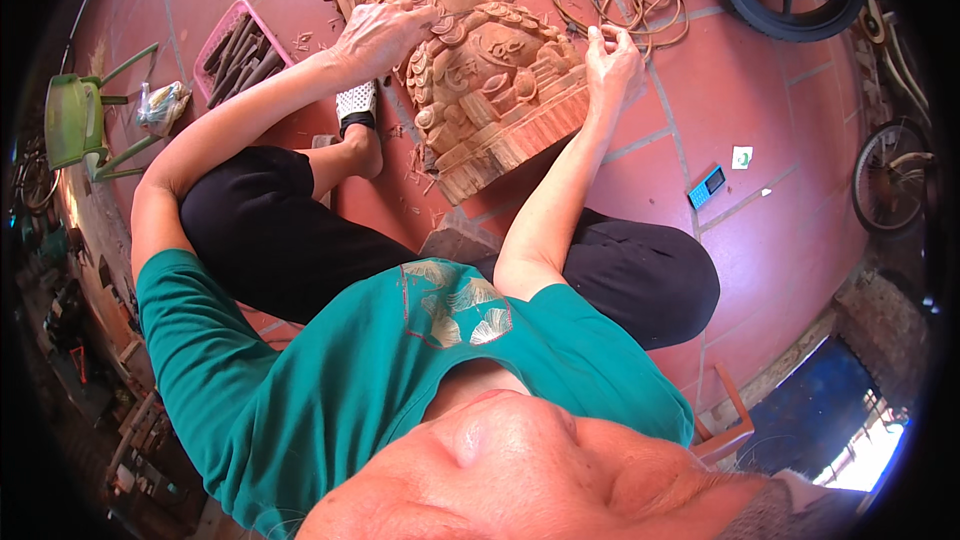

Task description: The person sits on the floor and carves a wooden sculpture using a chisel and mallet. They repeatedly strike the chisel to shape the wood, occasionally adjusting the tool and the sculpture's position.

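Note:
A reddish-brown wooden carving (495, 55), cut deep with rounded reliefs, lies tilted on the floor in front of me between my legs. Over its upper left side reaches my left hand (385, 38), fingers pressed together with their tips at the carved surface. My right hand (615, 68) is raised beside the carving's right edge, thumb and fingers pinched together. Whatever thin thing either hand may hold is too small to make out. The front end of the carving shows raw, striped wood grain.
To the left are a pink basket (214, 38) of dark sticklike pieces, a plastic bag (162, 107) and a green chair (75, 120). A coiled cable (640, 15) lies beyond my right hand, near a black wheel (785, 25). At right lies a blue phone (707, 187).

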A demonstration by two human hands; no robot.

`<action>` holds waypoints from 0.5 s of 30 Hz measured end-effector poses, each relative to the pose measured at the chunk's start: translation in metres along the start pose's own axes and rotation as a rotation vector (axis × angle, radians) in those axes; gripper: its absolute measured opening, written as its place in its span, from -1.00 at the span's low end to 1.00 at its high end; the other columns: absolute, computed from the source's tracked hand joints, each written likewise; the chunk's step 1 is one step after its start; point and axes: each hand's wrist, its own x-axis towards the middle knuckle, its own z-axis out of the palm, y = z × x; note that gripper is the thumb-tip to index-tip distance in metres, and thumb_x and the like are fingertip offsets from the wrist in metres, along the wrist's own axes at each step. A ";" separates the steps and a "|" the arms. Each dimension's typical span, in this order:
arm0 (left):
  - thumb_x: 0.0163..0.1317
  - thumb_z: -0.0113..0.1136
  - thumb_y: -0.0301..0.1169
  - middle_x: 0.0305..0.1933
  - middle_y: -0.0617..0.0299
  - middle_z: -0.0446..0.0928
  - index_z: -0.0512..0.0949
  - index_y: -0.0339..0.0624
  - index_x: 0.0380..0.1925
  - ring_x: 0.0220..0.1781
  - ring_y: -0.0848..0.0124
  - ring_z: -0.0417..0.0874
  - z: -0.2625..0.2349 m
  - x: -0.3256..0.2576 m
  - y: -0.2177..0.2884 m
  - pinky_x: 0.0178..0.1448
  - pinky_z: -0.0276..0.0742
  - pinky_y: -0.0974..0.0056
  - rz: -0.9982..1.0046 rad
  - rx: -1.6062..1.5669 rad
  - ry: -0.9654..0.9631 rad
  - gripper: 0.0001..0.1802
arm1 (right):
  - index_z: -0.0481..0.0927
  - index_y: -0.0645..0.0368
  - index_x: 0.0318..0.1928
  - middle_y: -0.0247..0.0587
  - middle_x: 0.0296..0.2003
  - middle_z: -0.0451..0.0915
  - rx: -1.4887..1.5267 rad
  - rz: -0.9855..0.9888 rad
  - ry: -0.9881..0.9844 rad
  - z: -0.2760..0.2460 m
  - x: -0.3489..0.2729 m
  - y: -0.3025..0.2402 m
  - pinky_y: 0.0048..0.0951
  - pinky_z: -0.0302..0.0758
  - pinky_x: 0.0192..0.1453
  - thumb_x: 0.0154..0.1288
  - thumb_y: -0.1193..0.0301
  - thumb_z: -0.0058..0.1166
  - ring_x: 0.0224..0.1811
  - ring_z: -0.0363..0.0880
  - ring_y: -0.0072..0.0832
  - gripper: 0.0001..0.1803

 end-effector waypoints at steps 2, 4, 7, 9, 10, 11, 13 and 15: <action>0.19 0.18 -0.36 -0.32 0.04 0.62 0.53 -0.07 -0.05 -0.25 0.09 0.68 0.000 -0.001 -0.002 -0.22 0.55 0.04 -0.115 -0.171 -0.002 -0.70 | 0.67 -0.03 -0.15 -0.29 -0.39 0.73 0.006 0.003 -0.002 -0.002 0.000 -0.002 -0.18 0.52 -0.21 0.20 0.13 0.24 -0.30 0.69 -0.21 -0.71; 0.17 0.21 -0.33 -0.38 0.01 0.63 0.55 -0.10 -0.07 -0.28 0.06 0.68 -0.005 0.004 -0.008 -0.24 0.54 0.06 -0.327 -0.418 -0.153 -0.69 | 0.67 -0.02 -0.15 -0.29 -0.39 0.73 0.015 0.009 -0.008 -0.004 -0.001 -0.005 -0.18 0.52 -0.21 0.20 0.13 0.24 -0.29 0.69 -0.22 -0.71; 0.17 0.21 -0.31 -0.43 -0.01 0.61 0.57 -0.12 -0.10 -0.29 0.03 0.66 -0.010 0.007 -0.010 -0.19 0.52 0.06 -0.245 -0.411 -0.100 -0.70 | 0.66 -0.02 -0.15 -0.30 -0.38 0.73 0.011 0.005 0.006 -0.001 0.000 -0.001 -0.17 0.52 -0.20 0.20 0.13 0.24 -0.28 0.69 -0.22 -0.71; 0.18 0.18 -0.32 -0.38 -0.01 0.62 0.58 -0.09 -0.10 -0.23 0.02 0.66 -0.009 0.006 -0.011 -0.14 0.52 0.04 -0.110 -0.244 -0.001 -0.72 | 0.66 -0.03 -0.14 -0.31 -0.38 0.73 0.014 0.021 -0.005 -0.001 0.000 -0.002 -0.16 0.51 -0.19 0.20 0.12 0.24 -0.27 0.69 -0.23 -0.71; 0.18 0.19 -0.32 -0.36 -0.01 0.63 0.58 -0.09 -0.11 -0.22 0.02 0.66 -0.011 0.007 -0.012 -0.13 0.52 0.03 -0.127 -0.216 0.007 -0.73 | 0.66 -0.03 -0.14 -0.31 -0.38 0.73 0.016 0.029 -0.011 -0.002 0.001 -0.002 -0.15 0.51 -0.18 0.20 0.12 0.24 -0.26 0.69 -0.23 -0.71; 0.18 0.19 -0.32 -0.35 -0.01 0.63 0.59 -0.09 -0.12 -0.20 0.02 0.66 -0.016 0.009 -0.013 -0.13 0.52 0.03 -0.148 -0.188 0.013 -0.73 | 0.66 -0.04 -0.14 -0.31 -0.37 0.73 0.025 0.048 -0.020 -0.002 0.000 -0.003 -0.15 0.51 -0.17 0.20 0.12 0.24 -0.26 0.69 -0.23 -0.71; 0.17 0.18 -0.33 -0.34 -0.01 0.63 0.59 -0.09 -0.13 -0.19 0.02 0.66 -0.021 0.009 -0.014 -0.13 0.53 0.02 -0.138 -0.156 0.016 -0.74 | 0.66 -0.05 -0.13 -0.32 -0.37 0.73 0.046 0.087 -0.038 -0.004 0.000 -0.006 -0.15 0.51 -0.16 0.20 0.12 0.24 -0.24 0.69 -0.23 -0.71; 0.17 0.18 -0.34 -0.33 -0.01 0.63 0.60 -0.09 -0.13 -0.19 0.02 0.66 -0.024 0.009 -0.014 -0.13 0.53 0.02 -0.072 -0.152 0.012 -0.74 | 0.66 -0.06 -0.12 -0.33 -0.36 0.73 0.024 0.083 -0.044 -0.005 0.000 -0.007 -0.15 0.52 -0.15 0.21 0.11 0.24 -0.23 0.68 -0.23 -0.70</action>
